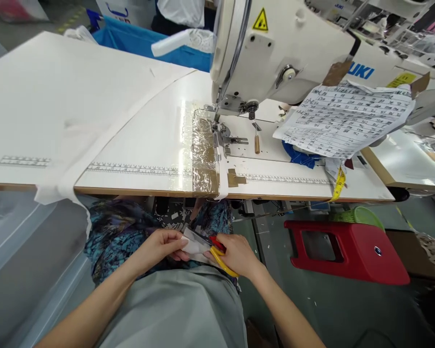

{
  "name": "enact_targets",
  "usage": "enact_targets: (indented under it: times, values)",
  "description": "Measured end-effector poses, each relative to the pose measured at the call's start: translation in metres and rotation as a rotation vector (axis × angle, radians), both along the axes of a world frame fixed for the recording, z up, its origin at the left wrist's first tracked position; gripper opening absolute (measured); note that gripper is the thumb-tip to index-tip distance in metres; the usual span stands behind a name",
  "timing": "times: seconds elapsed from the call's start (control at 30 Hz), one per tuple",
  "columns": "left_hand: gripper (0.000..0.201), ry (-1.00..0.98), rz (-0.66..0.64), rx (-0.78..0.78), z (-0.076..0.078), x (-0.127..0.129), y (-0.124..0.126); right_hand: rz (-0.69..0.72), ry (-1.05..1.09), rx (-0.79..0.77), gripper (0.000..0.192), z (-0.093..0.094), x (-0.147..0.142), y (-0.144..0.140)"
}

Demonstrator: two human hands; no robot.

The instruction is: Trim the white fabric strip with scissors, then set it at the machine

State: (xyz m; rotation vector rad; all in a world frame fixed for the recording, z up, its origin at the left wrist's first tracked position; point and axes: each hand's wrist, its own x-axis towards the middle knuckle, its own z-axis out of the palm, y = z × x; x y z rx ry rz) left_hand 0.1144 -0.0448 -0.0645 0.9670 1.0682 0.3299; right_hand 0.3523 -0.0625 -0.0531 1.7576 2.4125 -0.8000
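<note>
Above my lap, my left hand pinches a small piece of white fabric between thumb and fingers. Wrapped round the handles of a pair of scissors is my right hand; one handle is yellow, the other red. The scissor blades point left and lie against the white fabric; I cannot tell whether they are cutting into it. A long white fabric strip stretches over the table and hangs off its front edge at the left.
A JUKI sewing machine stands on the white table, whose front edge lies just beyond my hands. A handwritten paper hangs from the machine. A wooden-handled tool lies beside the needle area. Right of me is a red stool.
</note>
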Motion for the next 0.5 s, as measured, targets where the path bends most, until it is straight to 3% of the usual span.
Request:
enact_targets:
  times: [0.1,0.3,0.4,0.5]
  values:
    - [0.056,0.206,0.007,0.324,0.015,-0.016,-0.001,-0.075,0.221,0.073,0.035,-0.009,0.005,-0.009]
    - [0.031,0.7,0.086,0.93,0.09,-0.11,0.015,-0.203,0.611,-0.015,0.021,-0.032,-0.013,-0.024]
    - [0.031,0.872,-0.115,1.129,0.108,-0.153,0.03,-0.207,0.751,-0.089,0.016,-0.031,-0.034,-0.024]
    - [0.037,0.908,-0.435,1.113,0.102,-0.172,0.045,-0.16,0.813,-0.105,0.012,-0.024,-0.057,-0.021]
